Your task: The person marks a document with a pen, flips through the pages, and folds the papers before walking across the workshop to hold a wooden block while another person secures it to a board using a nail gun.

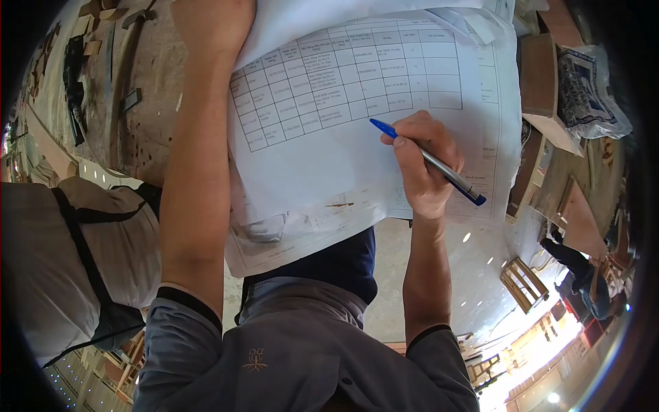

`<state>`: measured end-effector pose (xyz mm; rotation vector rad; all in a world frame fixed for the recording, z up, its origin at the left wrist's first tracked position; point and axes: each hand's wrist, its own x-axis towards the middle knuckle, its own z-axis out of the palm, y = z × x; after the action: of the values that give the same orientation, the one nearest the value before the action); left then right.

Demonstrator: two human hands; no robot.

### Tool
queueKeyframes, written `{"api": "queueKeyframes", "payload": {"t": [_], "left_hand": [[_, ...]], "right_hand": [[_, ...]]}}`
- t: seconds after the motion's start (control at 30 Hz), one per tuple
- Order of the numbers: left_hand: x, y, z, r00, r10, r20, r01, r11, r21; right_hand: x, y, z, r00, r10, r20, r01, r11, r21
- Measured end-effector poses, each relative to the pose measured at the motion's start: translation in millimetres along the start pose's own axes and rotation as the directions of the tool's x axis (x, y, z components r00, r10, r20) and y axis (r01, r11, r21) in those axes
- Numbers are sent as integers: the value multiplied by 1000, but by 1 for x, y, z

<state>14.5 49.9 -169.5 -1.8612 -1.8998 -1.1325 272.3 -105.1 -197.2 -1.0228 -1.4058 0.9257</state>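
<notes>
My right hand (427, 159) is closed around a blue and silver ballpoint pen (449, 172), whose blue end points up and left over the paper. Beneath it lies a white sheet with a printed table (316, 172), on top of other printed sheets. At the upper left, my left hand (214, 24) is at the edge of a turned-back sheet (295, 34); its fingers are cut off by the top of the view, so its grip is hidden. A larger printed sheet (274, 261) sticks out below the pile, with a brownish mark near its lower edge.
On the left, a wooden worktop (147, 75) bears a hammer (137, 18) and wood scraps. A person in a grey shirt (75, 254) is close at the left. Wooden boxes (539, 75) and a plastic bag (592, 93) stand at right; another person (590, 281) is farther back.
</notes>
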Motion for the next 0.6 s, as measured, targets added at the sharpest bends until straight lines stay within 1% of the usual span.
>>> {"api": "queueKeyframes", "payload": {"t": [0.13, 0.33, 0.6], "left_hand": [[0, -1, 0, 1000, 24, -8, -24, 999, -27], [0, -2, 1, 999, 39, -21, -39, 999, -26], [1, 0, -1, 1000, 9, 6, -9, 1000, -17]], "right_hand": [[0, -1, -1, 1000, 20, 3, -20, 1000, -21], [0, -1, 1, 1000, 14, -13, -13, 1000, 7], [1, 1, -1, 1000, -11, 10, 11, 1000, 4]]}}
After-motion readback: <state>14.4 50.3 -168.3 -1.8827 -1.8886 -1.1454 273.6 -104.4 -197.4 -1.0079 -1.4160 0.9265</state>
